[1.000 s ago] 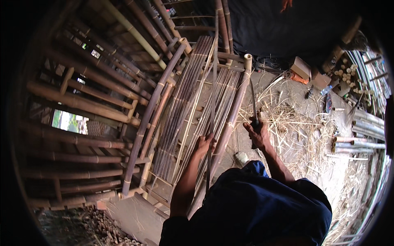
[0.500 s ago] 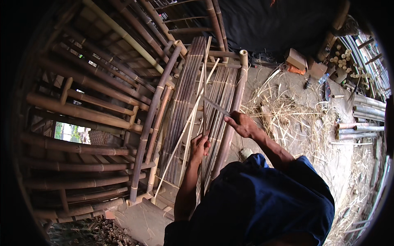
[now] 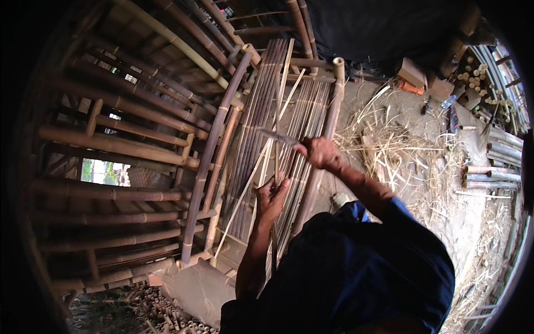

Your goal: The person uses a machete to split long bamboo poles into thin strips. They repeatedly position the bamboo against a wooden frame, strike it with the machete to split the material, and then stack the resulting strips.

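Observation:
My left hand (image 3: 271,199) is around a narrow bamboo strip (image 3: 276,157), thumb raised along one side. The strip runs away from me over the bench, and its near end passes under my wrist. In my right hand (image 3: 322,153) is a knife (image 3: 283,138), its blade pointing left and lying across the strip just beyond my left hand. Motion blurs the blade a little. Beneath both hands is a bamboo bench with a slatted top (image 3: 250,139), a gap running along its middle. Pale split strips (image 3: 255,177) lie lengthwise over that gap.
A bamboo rail frame (image 3: 208,150) stands along the bench's left side. Pale shavings (image 3: 384,145) litter the ground at right, with bamboo poles (image 3: 489,178) beyond. A cardboard box (image 3: 411,73) sits at the far right, near a dark sheet (image 3: 384,33).
My right hand and the knife have moved left and away from me, the blade now reaching further across the strip. My left thumb has lifted and its grip looks looser. The view has shifted slightly.

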A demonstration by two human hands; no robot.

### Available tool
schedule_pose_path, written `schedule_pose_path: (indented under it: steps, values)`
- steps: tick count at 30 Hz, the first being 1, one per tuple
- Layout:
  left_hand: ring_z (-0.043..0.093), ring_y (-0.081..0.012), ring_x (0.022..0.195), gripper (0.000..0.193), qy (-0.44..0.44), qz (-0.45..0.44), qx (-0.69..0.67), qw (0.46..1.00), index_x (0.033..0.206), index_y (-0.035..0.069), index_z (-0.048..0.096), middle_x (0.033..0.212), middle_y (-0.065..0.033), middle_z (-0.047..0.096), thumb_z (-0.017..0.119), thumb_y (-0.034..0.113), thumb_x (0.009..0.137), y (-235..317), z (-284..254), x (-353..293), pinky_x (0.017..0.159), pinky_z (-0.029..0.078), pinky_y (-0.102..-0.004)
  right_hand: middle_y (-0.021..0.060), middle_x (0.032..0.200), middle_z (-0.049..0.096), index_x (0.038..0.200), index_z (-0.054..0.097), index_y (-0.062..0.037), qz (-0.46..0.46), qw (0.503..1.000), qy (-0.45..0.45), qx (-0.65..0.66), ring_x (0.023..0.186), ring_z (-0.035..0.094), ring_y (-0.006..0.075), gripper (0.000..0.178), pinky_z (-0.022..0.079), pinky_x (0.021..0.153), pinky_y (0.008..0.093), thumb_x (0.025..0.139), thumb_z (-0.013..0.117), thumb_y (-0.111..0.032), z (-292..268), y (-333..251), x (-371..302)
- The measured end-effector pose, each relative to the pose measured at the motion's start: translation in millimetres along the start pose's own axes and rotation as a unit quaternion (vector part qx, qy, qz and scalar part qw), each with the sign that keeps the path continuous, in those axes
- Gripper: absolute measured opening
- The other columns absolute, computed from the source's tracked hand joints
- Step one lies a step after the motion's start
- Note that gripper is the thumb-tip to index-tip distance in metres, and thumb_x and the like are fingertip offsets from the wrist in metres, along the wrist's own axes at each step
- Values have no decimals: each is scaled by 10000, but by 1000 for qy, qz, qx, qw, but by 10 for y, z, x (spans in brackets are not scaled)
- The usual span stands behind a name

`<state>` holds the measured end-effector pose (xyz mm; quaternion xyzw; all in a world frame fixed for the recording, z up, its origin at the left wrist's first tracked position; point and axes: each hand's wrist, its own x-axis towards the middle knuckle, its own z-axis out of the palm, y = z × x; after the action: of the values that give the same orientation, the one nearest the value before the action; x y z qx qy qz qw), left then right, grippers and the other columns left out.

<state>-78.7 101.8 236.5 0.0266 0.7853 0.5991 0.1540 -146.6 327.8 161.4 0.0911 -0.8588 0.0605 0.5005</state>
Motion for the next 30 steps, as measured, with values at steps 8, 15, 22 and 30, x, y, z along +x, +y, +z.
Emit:
schedule_pose_path:
  steps: [8,15,22,30]
  values:
    - [590,-123,702,263,60,120,24,991,922,-12,684,745,-48,659,665,251,924,-68,-97,53,625,446,-332,181,651,617,983,627,-19,47,868,-348,350,611,643,366,605,506,563,452,919,464,-598,-803,-483,371]
    - [363,-57,536,468,-58,51,190,979,1308,-41,523,570,28,369,590,243,942,490,-355,-659,474,298,-275,-27,492,426,848,607,-126,137,922,-331,146,368,370,80,614,296,282,265,983,257,-611,86,431,660]
    - [353,-62,564,538,-94,-19,158,983,1360,-6,485,592,10,380,584,329,950,216,-632,-1450,495,320,-260,43,482,492,732,624,-103,104,946,-273,137,358,440,158,663,396,334,318,955,314,-645,164,956,979]
    - [388,-43,581,549,-120,-23,192,974,1400,56,466,704,-12,548,623,66,875,170,-838,-1488,513,362,-229,-13,447,393,555,441,-181,-3,986,-92,-136,364,375,110,646,408,372,356,953,301,-671,633,1257,371]
